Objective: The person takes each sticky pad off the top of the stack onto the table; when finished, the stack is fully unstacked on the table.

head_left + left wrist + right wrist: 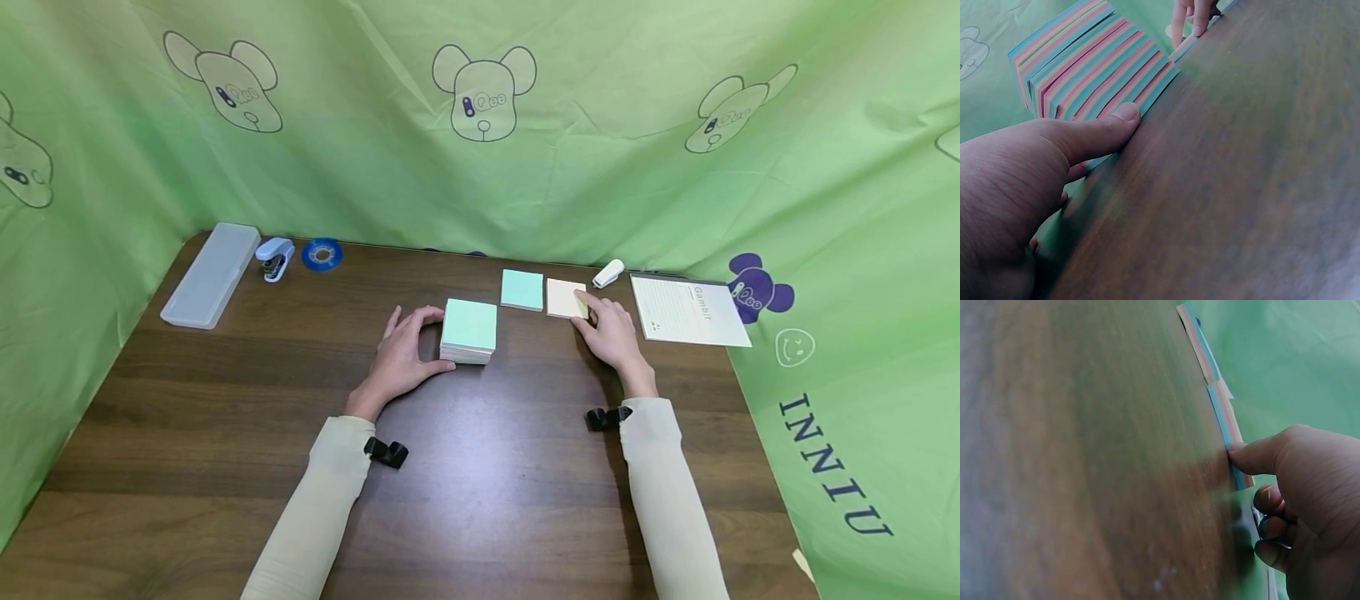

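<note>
A tall stack of sticky notes (469, 325) with a mint-green top stands mid-table; its sides show pink, yellow and blue stripes in the left wrist view. My left hand (397, 354) holds it from the left, thumb on the near side and index finger toward the back. Farther right, my right hand (611, 333) pinches a thin cream-topped sticky note pad (564, 297), its thumb (1249, 457) against the near edge. Another thin sticky note pad (522, 289), mint-green on top, lies between the stack and the cream one.
At the back left lie a translucent pencil case (212, 275), a light-blue stapler (275, 257) and a blue tape roll (322, 254). A small white object (608, 273) and a notepad (686, 310) are near my right hand. Green curtain (360, 150) borders the wooden table (480, 483).
</note>
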Action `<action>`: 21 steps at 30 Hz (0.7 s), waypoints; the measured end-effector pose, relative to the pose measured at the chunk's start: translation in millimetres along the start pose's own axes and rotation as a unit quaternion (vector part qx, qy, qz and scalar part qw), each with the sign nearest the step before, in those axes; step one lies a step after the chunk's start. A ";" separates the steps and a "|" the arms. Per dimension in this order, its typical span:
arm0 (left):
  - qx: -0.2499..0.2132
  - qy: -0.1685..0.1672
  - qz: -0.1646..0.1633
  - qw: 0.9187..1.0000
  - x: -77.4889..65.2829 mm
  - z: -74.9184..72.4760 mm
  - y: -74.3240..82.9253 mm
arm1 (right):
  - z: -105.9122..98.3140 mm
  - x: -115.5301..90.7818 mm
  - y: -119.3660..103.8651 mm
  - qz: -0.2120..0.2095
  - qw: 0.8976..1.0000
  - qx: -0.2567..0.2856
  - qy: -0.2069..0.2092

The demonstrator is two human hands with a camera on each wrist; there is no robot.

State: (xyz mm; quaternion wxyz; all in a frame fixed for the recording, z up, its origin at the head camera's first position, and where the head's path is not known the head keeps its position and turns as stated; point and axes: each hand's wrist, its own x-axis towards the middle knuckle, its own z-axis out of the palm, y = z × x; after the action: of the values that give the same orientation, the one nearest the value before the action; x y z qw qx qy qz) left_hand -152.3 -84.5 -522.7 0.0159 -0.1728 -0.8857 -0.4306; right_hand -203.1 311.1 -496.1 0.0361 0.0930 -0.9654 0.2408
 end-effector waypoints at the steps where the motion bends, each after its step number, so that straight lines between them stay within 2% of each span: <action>1: 0.000 0.001 0.001 1.000 -0.1 -0.2 0.2 | 0.6 0.7 0.2 0.003 1.000 0.001 -0.001; 21: -0.002 0.005 0.005 1.000 -0.5 0.7 0.0 | 0.3 1.7 -0.2 0.013 1.000 0.014 -0.007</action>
State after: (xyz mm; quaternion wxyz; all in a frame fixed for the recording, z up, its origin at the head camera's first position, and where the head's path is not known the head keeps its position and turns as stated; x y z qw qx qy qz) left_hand -151.8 -84.1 -523.2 0.0218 -0.1754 -0.8837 -0.4333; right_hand -204.7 310.5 -496.1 0.0247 0.0827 -0.9634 0.2537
